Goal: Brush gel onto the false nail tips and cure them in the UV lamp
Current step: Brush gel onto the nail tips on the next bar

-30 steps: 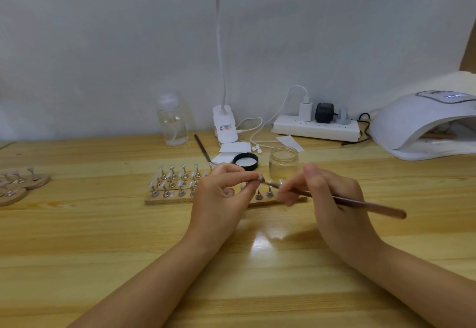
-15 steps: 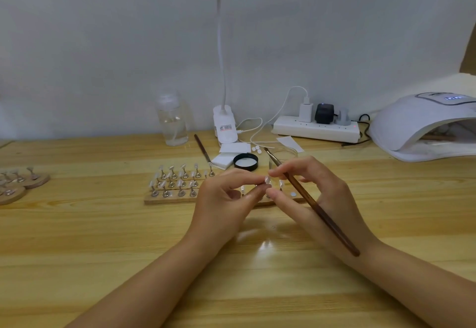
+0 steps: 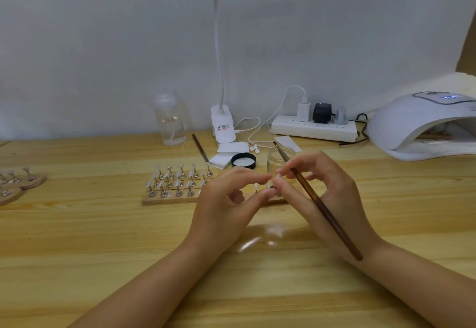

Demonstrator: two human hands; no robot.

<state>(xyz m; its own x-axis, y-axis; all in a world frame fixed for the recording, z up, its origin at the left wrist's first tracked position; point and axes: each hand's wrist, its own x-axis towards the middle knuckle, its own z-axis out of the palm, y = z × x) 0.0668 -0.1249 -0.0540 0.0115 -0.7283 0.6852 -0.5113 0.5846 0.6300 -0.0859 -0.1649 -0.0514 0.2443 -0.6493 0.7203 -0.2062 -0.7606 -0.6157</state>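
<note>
Pinching a small nail tip (image 3: 272, 182) between them, the left hand (image 3: 226, 206) and right hand (image 3: 327, 196) meet just before the wooden rack (image 3: 164, 200) — the right grip also curls round a brush (image 3: 324, 209). Jar (image 3: 279, 158) behind the rack; lamp (image 3: 422, 126) far right of it on the table (image 3: 103, 237).
</note>
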